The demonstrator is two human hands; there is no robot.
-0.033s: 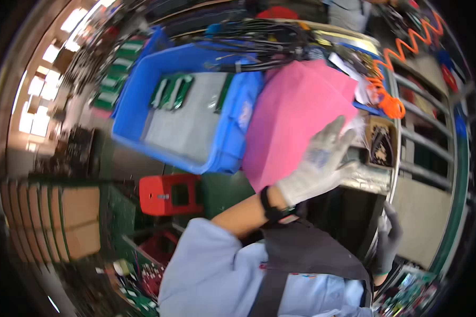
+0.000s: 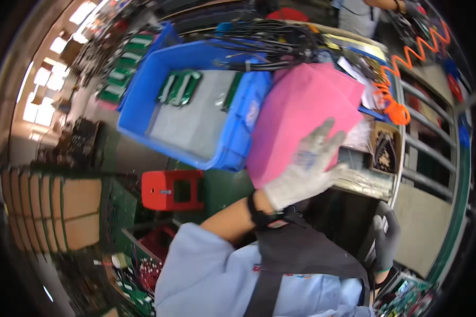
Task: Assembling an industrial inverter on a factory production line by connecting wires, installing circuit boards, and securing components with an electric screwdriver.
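Note:
My left hand (image 2: 308,165), in a whitish glove with a dark band at its wrist, is over the near right part of a pink sheet (image 2: 296,116). Its fingers are spread, and I see nothing in its grasp. Whether the palm presses on the sheet is hard to tell. To the right of my body, my right hand (image 2: 387,240) in a grey glove hangs beside the table's edge. The thumb stands apart from its bent fingers, with no object visible between them. Left of the sheet is a blue bin (image 2: 164,150) holding green circuit boards (image 2: 181,89) on a grey liner.
Black cables (image 2: 280,45) lie behind the pink sheet. A small carton (image 2: 385,148) of little parts and a coiled orange hose (image 2: 396,111) are at the right. A red stool (image 2: 172,190) stands below the bin. Another person's arm (image 2: 388,4) shows at the far right.
My left hand has shifted slightly left and toward me over the pink sheet. The whole view has tilted a little, and more of the other person's arm shows.

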